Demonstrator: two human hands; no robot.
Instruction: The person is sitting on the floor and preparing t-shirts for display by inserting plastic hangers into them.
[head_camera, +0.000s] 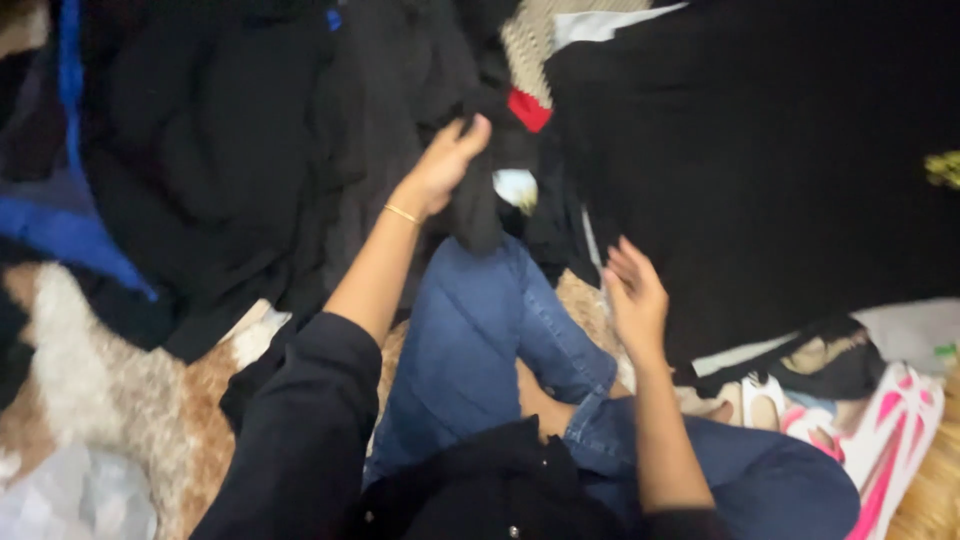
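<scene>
While the person sat cross-legged in blue denim jeans (470, 340) on a shaggy brown-and-white rug (110, 400), dark clothing lay heaped all around the knees. At far left, a bright blue fabric edge (75, 235) ran under a large loose pile of black garments (230, 150).

The left hand (445, 165), with a thin gold bracelet (401, 213) at the wrist, was closed around a small black cloth garment (485, 200), gripping it near its upper end so that it hung limp above the jeans. A white tag (517, 187) showed on it, and a red patch (528, 110) sat just above. It looked soft, light and floppy, not fragile; a bunched handful near the top seemed the surest hold, since it would sag wherever it was unsupported.

The right hand (635, 295) was open and empty, fingers spread, just beside the edge of a wide black garment spread flat (780, 170). At lower right lay a pink-and-white item (895, 420), its kind unclear.

No basket, bag or other container was in sight.
</scene>
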